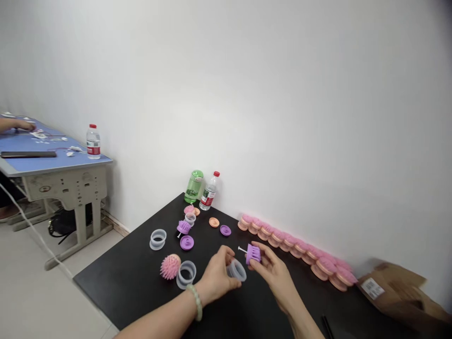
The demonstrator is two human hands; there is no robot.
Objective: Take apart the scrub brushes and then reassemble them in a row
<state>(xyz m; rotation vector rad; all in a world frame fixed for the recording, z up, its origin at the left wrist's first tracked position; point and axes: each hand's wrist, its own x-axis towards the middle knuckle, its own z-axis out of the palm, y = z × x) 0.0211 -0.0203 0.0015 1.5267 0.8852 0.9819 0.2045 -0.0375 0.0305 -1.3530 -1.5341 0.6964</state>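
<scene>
My left hand point(221, 275) grips a translucent plastic ring cup point(238, 270) by its side, low over the black table. Close by on the right, my right hand point(271, 266) holds a purple bristled brush head point(253, 254) between thumb and fingers. A thin white stem point(242, 249) sticks out of the brush head to the left, above the cup and apart from it. Left of my hands lie a pink bristled brush point(170, 267) and a clear ring point(186, 274). Farther back are another clear ring point(157, 239), a purple brush head point(183, 227) and a purple disc point(187, 243).
A row of pink brushes with peach bases point(296, 246) runs along the wall. A cardboard box point(402, 292) stands at the right, near a black pen point(327, 326). Two bottles, one green point(194, 186), stand at the back corner. Another person's hand point(24, 125) is over a blue table point(70, 164).
</scene>
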